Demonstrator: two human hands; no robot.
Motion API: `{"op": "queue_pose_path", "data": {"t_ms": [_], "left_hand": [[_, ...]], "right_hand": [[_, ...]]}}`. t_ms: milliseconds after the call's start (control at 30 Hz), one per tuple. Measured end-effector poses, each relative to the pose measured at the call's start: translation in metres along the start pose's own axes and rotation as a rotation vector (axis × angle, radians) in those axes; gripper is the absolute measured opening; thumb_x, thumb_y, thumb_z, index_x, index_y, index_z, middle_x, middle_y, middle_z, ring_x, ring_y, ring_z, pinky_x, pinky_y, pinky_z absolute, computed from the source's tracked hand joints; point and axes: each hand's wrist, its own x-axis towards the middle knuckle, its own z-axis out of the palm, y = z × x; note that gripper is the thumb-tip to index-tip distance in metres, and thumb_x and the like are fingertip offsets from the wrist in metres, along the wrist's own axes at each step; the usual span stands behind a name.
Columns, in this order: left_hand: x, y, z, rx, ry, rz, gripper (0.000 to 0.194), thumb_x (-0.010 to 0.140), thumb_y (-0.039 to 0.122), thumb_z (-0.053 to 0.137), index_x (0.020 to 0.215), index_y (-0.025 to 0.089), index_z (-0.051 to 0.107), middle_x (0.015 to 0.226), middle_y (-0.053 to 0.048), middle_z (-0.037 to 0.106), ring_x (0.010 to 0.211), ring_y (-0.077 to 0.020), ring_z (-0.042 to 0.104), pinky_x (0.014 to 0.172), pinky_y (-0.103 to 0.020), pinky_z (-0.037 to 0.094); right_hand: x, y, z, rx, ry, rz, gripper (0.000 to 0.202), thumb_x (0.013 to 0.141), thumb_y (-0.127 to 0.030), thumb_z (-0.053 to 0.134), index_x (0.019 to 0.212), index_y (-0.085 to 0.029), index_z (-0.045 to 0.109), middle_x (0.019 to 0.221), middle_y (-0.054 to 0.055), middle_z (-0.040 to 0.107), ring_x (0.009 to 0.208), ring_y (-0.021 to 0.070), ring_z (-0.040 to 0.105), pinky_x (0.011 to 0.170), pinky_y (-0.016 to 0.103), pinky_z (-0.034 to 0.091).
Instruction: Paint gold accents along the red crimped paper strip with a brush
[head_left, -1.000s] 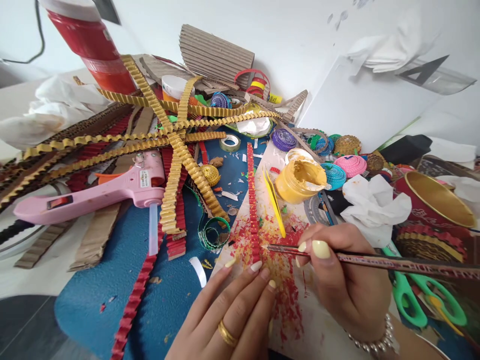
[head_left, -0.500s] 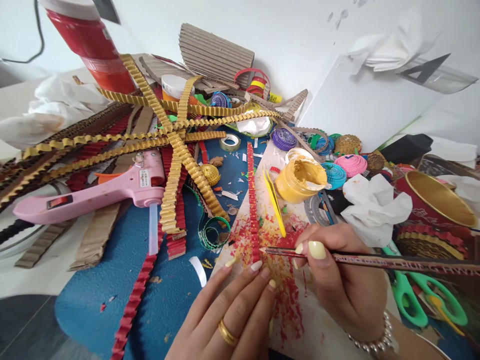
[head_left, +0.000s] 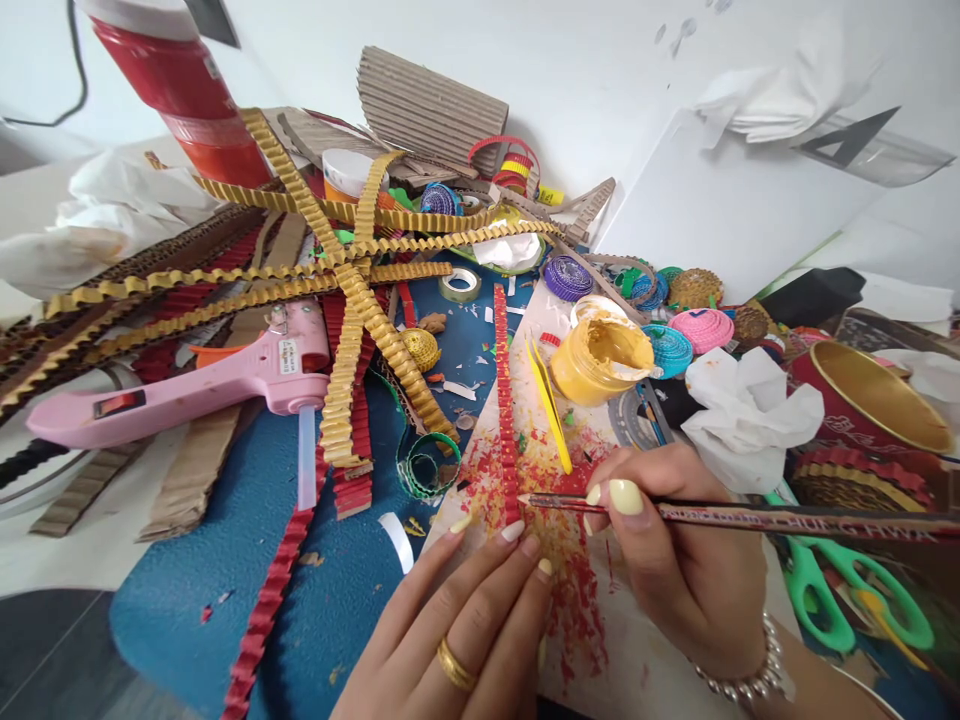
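Note:
A narrow red corrugated strip (head_left: 505, 400) with small yellow marks lies upright in view on a paint-stained sheet (head_left: 592, 660). My left hand (head_left: 469, 625), with a gold ring, rests flat, its fingertips on the strip's near end. Pinched in my right hand (head_left: 675, 550) is a dark pencil (head_left: 750, 515), its tip touching or just beside the strip's right edge near my left fingertips. Beyond the right hand stand an open jar of yellow paint (head_left: 600, 360) and yellow tweezers (head_left: 550, 410) lying flat.
To the left lie a pink glue gun (head_left: 225, 385) and crossing gold corrugated strips (head_left: 375, 320) on a blue mat (head_left: 187, 580). Green scissors (head_left: 821, 600), crumpled tissue (head_left: 750, 415) and a red tin (head_left: 847, 390) are at the right. Coiled paper discs (head_left: 701, 330) sit farther back.
My right hand and the pencil have shifted slightly; the pencil tip is a little farther right. My left hand and the strip have not moved.

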Motion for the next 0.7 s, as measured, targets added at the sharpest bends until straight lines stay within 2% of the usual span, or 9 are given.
{"op": "queue_pose_path", "data": {"t_ms": [167,267,700], "left_hand": [[-0.0044,-0.0046,-0.0014,-0.074,-0.054,0.032,0.035,0.087,0.008,0.049,0.12,0.015,0.056,0.121,0.0,0.064,0.118,-0.0138,0.055,0.114,-0.033,0.029],[-0.0057,-0.0065,-0.002,-0.071,-0.077,0.061,0.037,0.088,0.007,0.048,0.124,0.014,0.053,0.126,0.001,0.061,0.122,-0.0139,0.052,0.115,-0.034,0.026],[-0.006,-0.0062,-0.0019,-0.091,-0.071,0.053,0.037,0.089,0.007,0.048,0.125,0.015,0.053,0.127,0.001,0.06,0.123,-0.0134,0.05,0.115,-0.034,0.027]], "right_hand": [[0.0016,-0.0001,0.0,0.008,0.0,-0.003,0.014,0.087,-0.012,0.044,0.079,-0.021,0.05,0.06,-0.003,0.056,0.05,0.0109,0.058,0.047,0.023,0.048],[0.0027,-0.0005,0.0,-0.007,0.004,-0.006,0.014,0.087,-0.012,0.044,0.079,-0.021,0.05,0.06,-0.003,0.056,0.051,0.0107,0.059,0.048,0.023,0.048],[0.0007,-0.0013,-0.0007,-0.029,-0.01,-0.012,0.015,0.088,-0.013,0.042,0.078,-0.021,0.049,0.058,-0.003,0.056,0.05,0.0109,0.058,0.048,0.023,0.046]]}}
